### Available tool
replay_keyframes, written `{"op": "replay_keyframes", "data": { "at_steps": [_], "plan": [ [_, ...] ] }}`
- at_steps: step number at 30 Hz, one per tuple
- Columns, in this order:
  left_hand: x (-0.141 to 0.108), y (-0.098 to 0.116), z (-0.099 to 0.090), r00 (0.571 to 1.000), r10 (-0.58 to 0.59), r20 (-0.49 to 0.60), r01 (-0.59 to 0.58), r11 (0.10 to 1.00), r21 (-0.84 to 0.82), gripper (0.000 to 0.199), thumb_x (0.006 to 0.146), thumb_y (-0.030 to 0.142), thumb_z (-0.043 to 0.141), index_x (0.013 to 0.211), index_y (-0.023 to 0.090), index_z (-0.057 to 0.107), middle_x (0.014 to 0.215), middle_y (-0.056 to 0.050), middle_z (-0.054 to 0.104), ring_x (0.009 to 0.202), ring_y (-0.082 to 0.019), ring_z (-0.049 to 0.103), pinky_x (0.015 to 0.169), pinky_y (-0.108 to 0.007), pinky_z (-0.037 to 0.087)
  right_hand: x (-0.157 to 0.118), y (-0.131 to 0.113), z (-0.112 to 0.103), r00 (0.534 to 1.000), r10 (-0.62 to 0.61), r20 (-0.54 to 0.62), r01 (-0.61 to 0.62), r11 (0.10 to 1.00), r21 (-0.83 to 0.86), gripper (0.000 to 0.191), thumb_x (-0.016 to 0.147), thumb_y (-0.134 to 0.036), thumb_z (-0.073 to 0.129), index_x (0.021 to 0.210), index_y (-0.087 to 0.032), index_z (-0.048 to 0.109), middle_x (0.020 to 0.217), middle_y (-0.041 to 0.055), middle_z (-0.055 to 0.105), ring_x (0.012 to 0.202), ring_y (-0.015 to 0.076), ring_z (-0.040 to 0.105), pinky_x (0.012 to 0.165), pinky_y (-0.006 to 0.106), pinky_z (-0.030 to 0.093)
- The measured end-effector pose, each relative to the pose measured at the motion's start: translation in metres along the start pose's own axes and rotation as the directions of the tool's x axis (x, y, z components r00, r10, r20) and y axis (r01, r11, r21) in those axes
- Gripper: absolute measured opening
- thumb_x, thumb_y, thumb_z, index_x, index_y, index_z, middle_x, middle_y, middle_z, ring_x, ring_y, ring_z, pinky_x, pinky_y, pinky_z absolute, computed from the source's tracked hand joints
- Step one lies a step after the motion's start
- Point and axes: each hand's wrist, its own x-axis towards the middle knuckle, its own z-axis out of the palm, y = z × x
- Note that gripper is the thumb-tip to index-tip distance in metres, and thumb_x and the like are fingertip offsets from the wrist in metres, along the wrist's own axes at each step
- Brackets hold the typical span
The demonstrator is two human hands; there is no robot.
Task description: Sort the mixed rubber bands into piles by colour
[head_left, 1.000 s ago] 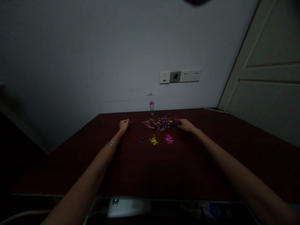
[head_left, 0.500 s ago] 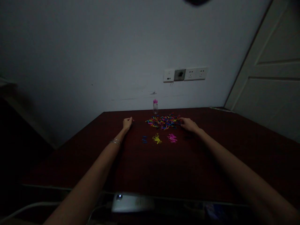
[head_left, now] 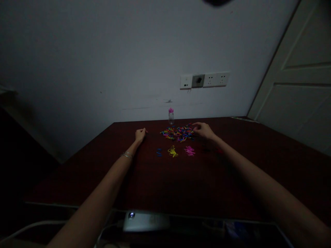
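Note:
A heap of small multicoloured rubber bands (head_left: 179, 133) lies spread on the dark red table. My right hand (head_left: 203, 130) is at the heap's right edge, thumb and fingers drawn together; whatever they pinch is too small to make out. Left of the heap, my left hand (head_left: 140, 135) rests on the table, apart from the bands, with its fingers curled closed. Nearer to me are separate groups: a few blue bands (head_left: 159, 152), several yellow bands (head_left: 173, 151) and several pink bands (head_left: 189, 151). Dim reddish bits (head_left: 219, 151) show beside my right forearm.
Behind the heap stands a clear bottle with a pink top (head_left: 171, 117). Wall sockets (head_left: 204, 80) are above the table (head_left: 165, 186). A white device (head_left: 146, 222) with a lit spot and a cable sits below the front edge. A door (head_left: 297, 100) is at right.
My right hand has shifted slightly left and back along the heap's right edge, its wrist higher. My left hand stays where it was.

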Motion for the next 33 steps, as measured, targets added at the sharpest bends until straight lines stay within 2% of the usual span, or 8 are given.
{"op": "replay_keyframes", "data": {
  "at_steps": [4, 7, 10, 17, 20, 23, 29, 33],
  "plan": [
    [0.0, 0.001, 0.0, 1.0, -0.001, 0.002, 0.0, 1.0, 0.015, 0.037, 0.077, 0.039, 0.042, 0.062, 0.013, 0.064, 0.043, 0.001, 0.048, 0.044, -0.011, 0.044, 0.047, -0.021, 0.033, -0.006, -0.047, 0.022, 0.973, -0.205, 0.104, 0.189, 0.972, 0.141, 0.036, 0.069, -0.011, 0.055, 0.104, -0.01, 0.063, 0.076, 0.0048, 0.066, 0.066, 0.0126, 0.058, 0.062, 0.022, 0.044],
    [0.002, -0.001, 0.0, 1.0, -0.003, 0.0, 0.003, 1.0, 0.025, 0.037, 0.077, 0.038, 0.042, 0.063, 0.013, 0.065, 0.044, 0.0, 0.049, 0.044, -0.011, 0.044, 0.047, -0.021, 0.033, -0.016, -0.083, 0.043, 0.909, -0.372, 0.188, 0.338, 0.922, 0.189, 0.035, 0.069, -0.008, 0.053, 0.102, -0.012, 0.064, 0.073, 0.0024, 0.065, 0.064, 0.0111, 0.056, 0.062, 0.022, 0.043],
    [0.005, -0.007, 0.002, 1.0, 0.009, 0.008, -0.01, 1.0, 0.014, 0.037, 0.077, 0.038, 0.042, 0.064, 0.013, 0.065, 0.044, 0.001, 0.049, 0.043, -0.01, 0.044, 0.047, -0.021, 0.033, -0.026, -0.11, 0.062, 0.849, -0.461, 0.259, 0.408, 0.883, 0.232, 0.039, 0.067, -0.003, 0.05, 0.101, -0.013, 0.064, 0.071, 0.001, 0.064, 0.062, 0.0095, 0.055, 0.062, 0.021, 0.042],
    [0.006, -0.009, 0.001, 0.999, 0.044, 0.018, -0.044, 0.999, 0.015, 0.037, 0.077, 0.039, 0.042, 0.063, 0.013, 0.064, 0.044, 0.001, 0.048, 0.044, -0.011, 0.045, 0.047, -0.021, 0.032, -0.037, -0.129, 0.085, 0.765, -0.544, 0.344, 0.431, 0.83, 0.354, 0.059, 0.063, 0.001, 0.051, 0.12, -0.015, 0.053, 0.081, 0.0021, 0.064, 0.067, 0.0096, 0.056, 0.063, 0.021, 0.044],
    [0.003, -0.004, 0.0, 0.999, 0.036, 0.022, -0.037, 0.999, 0.029, 0.035, 0.076, 0.037, 0.042, 0.063, 0.013, 0.064, 0.043, 0.001, 0.048, 0.044, -0.011, 0.045, 0.047, -0.021, 0.033, -0.034, -0.121, 0.078, 0.779, -0.538, 0.322, 0.433, 0.833, 0.345, 0.059, 0.064, 0.002, 0.048, 0.119, -0.018, 0.053, 0.08, 0.0008, 0.064, 0.068, 0.0093, 0.056, 0.066, 0.022, 0.044],
    [0.0, -0.001, 0.0, 1.0, 0.016, 0.021, -0.016, 1.0, 0.022, 0.034, 0.076, 0.036, 0.043, 0.062, 0.013, 0.064, 0.043, 0.001, 0.048, 0.044, -0.011, 0.045, 0.047, -0.021, 0.033, -0.028, -0.101, 0.06, 0.825, -0.499, 0.266, 0.414, 0.853, 0.317, 0.054, 0.066, 0.001, 0.047, 0.117, -0.016, 0.054, 0.08, 0.0011, 0.064, 0.069, 0.01, 0.057, 0.067, 0.024, 0.045],
    [0.001, -0.001, 0.0, 0.999, 0.019, 0.037, -0.021, 0.999, 0.049, 0.031, 0.073, 0.036, 0.046, 0.061, 0.014, 0.064, 0.045, 0.0, 0.051, 0.046, -0.012, 0.047, 0.048, -0.021, 0.034, -0.021, -0.03, 0.009, 0.951, -0.295, 0.098, 0.282, 0.951, 0.125, 0.039, 0.073, -0.01, 0.051, 0.111, -0.016, 0.059, 0.085, 0.0041, 0.066, 0.078, 0.0144, 0.059, 0.075, 0.028, 0.046],
    [0.0, 0.002, 0.002, 0.998, 0.004, 0.069, -0.013, 0.991, 0.135, 0.03, 0.072, 0.038, 0.05, 0.064, 0.015, 0.066, 0.052, -0.003, 0.058, 0.053, -0.014, 0.053, 0.05, -0.022, 0.035, -0.027, 0.02, -0.018, 0.988, -0.155, 0.023, 0.154, 0.987, 0.037, 0.035, 0.076, -0.017, 0.051, 0.109, -0.016, 0.059, 0.091, 0.0064, 0.067, 0.081, 0.0167, 0.061, 0.077, 0.029, 0.047]
  ]
}}
